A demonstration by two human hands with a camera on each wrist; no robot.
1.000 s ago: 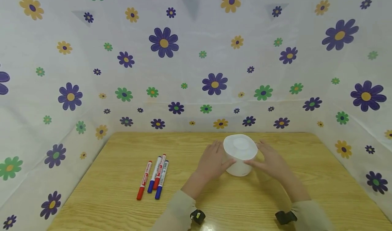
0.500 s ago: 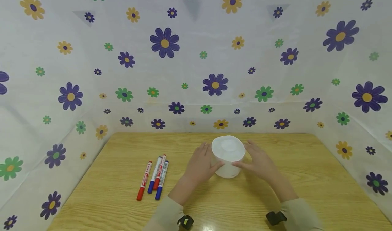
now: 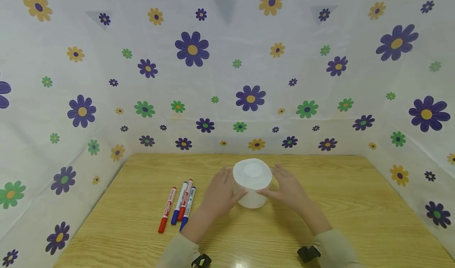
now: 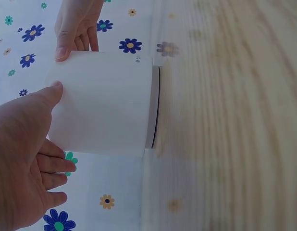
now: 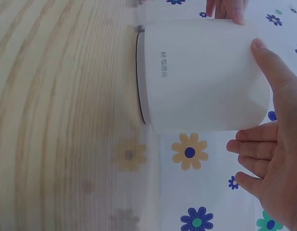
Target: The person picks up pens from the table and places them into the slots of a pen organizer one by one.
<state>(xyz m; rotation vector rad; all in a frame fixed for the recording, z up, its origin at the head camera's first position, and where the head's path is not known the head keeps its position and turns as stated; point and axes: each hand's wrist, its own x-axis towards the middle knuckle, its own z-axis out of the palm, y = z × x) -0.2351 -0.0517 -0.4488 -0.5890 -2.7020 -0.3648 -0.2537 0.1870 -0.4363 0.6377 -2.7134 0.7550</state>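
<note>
A white, rounded pen holder (image 3: 252, 177) stands upright between my two hands, its wide mouth facing up and its base right at the tabletop. From the left side, my left hand (image 3: 220, 191) holds it, thumb against the near wall and fingers along the side. My right hand (image 3: 289, 189) grips the opposite side in the same way, with the thumbs close to each other at the front. Small grey lettering shows on the pen holder's wall (image 5: 206, 77) in the right wrist view. In the left wrist view, my left fingers (image 4: 55, 166) extend past its edge.
To the left on the wooden table (image 3: 341, 204) lie several markers, among them a red-capped one (image 3: 167, 210) set apart and a blue-capped one (image 3: 188, 204) partly behind my left forearm. A flower-patterned cloth (image 3: 220, 82) surrounds the table at the back and sides.
Both hands have moved the pen holder left across the table, closer to the markers, keeping it upright. My left forearm now overlaps the nearest blue-capped marker. The markers have stayed put.
</note>
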